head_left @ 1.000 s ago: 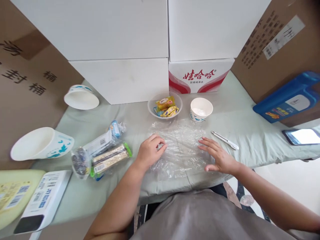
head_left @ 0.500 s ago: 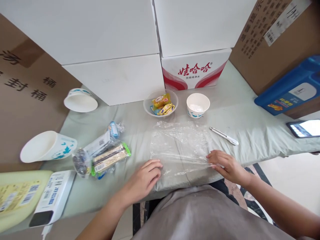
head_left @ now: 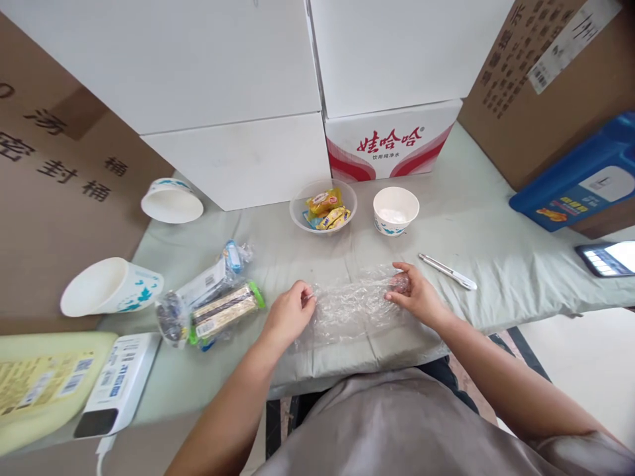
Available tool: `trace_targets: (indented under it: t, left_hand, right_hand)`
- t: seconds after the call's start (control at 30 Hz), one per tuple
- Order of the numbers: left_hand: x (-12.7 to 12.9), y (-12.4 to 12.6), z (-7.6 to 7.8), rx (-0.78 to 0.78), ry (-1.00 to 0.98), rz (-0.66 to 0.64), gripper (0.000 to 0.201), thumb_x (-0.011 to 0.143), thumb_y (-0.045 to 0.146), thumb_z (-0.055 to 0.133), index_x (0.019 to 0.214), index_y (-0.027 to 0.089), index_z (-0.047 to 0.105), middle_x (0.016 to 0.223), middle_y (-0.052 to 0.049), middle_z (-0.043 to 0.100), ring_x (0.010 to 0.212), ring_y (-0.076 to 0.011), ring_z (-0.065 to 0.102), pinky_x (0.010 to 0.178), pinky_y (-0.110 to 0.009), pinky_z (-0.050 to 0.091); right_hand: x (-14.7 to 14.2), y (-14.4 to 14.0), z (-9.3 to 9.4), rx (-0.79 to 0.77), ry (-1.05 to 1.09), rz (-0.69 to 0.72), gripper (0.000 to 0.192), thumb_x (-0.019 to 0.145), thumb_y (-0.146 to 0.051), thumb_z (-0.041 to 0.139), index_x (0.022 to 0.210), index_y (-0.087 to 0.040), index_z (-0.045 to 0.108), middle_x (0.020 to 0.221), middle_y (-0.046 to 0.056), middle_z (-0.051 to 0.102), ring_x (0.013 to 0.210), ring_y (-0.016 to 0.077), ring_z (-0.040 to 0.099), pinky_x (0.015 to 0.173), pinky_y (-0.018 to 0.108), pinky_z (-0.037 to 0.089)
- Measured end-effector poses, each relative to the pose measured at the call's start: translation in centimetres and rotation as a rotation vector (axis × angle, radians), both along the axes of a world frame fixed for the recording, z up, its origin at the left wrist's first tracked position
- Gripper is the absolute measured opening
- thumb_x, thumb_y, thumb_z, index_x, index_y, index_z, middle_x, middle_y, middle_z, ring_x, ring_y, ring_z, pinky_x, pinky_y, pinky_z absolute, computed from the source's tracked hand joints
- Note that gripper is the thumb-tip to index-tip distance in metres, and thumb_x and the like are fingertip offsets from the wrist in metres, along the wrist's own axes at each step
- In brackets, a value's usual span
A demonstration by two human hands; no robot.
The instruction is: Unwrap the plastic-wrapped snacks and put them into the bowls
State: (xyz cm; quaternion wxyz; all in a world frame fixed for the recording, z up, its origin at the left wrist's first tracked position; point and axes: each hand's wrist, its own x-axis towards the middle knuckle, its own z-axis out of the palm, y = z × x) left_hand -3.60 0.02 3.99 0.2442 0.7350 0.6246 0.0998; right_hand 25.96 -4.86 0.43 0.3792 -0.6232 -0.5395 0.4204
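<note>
A crumpled sheet of clear plastic film (head_left: 354,307) lies across the cloth in front of me, its far part folded toward me. At its left edge my left hand (head_left: 292,314) is closed, thumb and fingertips pinching the film. Around the right end of the film curl the fingers of my right hand (head_left: 417,294), with the forefinger raised and film bunched between fingers and thumb. Just beyond the right hand lies a white utility knife (head_left: 447,271). Behind the film stand a clear plastic bowl (head_left: 296,215) with wrapped snacks (head_left: 327,208) and a white paper bowl (head_left: 395,228).
Several packaged snacks (head_left: 225,311) lie to the left. Two paper bowls (head_left: 141,291) (head_left: 171,201) rest on their sides there, near a yellow jug (head_left: 44,383) and a white power bank (head_left: 119,380). White boxes (head_left: 238,162) line the back. At right are a blue bottle (head_left: 580,178) and phone (head_left: 608,258).
Both hands have moved away from me along the film's sides. The film's far edge has come nearer and the sheet is more bunched. My left fingers have closed into a pinch.
</note>
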Motion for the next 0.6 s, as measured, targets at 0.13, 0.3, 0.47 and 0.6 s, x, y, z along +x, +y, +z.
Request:
trace_targets:
  t: [0.13,0.3,0.47,0.6]
  left_hand:
    - [-0.7,-1.1,-0.5,0.06,0.037,0.11,0.005,0.083,0.026,0.054,0.086,0.023,0.053,0.072,0.001,0.067,0.067,-0.0175,0.064,0.061,-0.026,0.042]
    - [-0.9,-1.5,-0.9,0.118,0.107,0.089,0.006,0.085,0.026,0.055,0.09,0.023,0.055,0.076,0.0,0.069,0.07,-0.0187,0.067,0.061,-0.026,0.042]
    - [-0.1,-1.6,-1.5,0.173,0.216,0.082,0.01,0.093,0.029,0.049,0.091,0.022,0.055,0.079,-0.002,0.07,0.069,-0.0192,0.066,0.06,-0.026,0.04]
    - [0.2,-1.6,-1.6,0.157,0.318,0.068,0.015,0.095,0.031,0.047,0.093,0.02,0.058,0.079,-0.005,0.068,0.068,-0.0223,0.065,0.059,-0.029,0.04]
  right_hand:
    - [-0.4,0.3,0.2,0.026,-0.273,-0.047,0.036,0.084,-0.032,0.056,0.118,-0.021,0.055,0.083,0.001,0.067,0.069,0.017,0.064,0.069,0.032,0.051]
    - [-0.7,0.4,0.7,0.07,-0.558,-0.059,0.028,0.092,-0.036,0.044,0.109,-0.02,0.059,0.076,0.004,0.069,0.072,0.0222,0.066,0.066,0.032,0.048]
    - [-0.7,0.1,0.8,0.064,-0.793,-0.055,0.035,0.095,-0.036,0.04,0.12,-0.017,0.055,0.08,0.007,0.072,0.075,0.0255,0.069,0.064,0.034,0.047]
    - [-0.3,-0.3,0.9,0.016,-0.921,-0.047,0.038,0.096,-0.035,0.039,0.126,-0.015,0.052,0.086,0.009,0.073,0.072,0.0271,0.069,0.06,0.034,0.045]
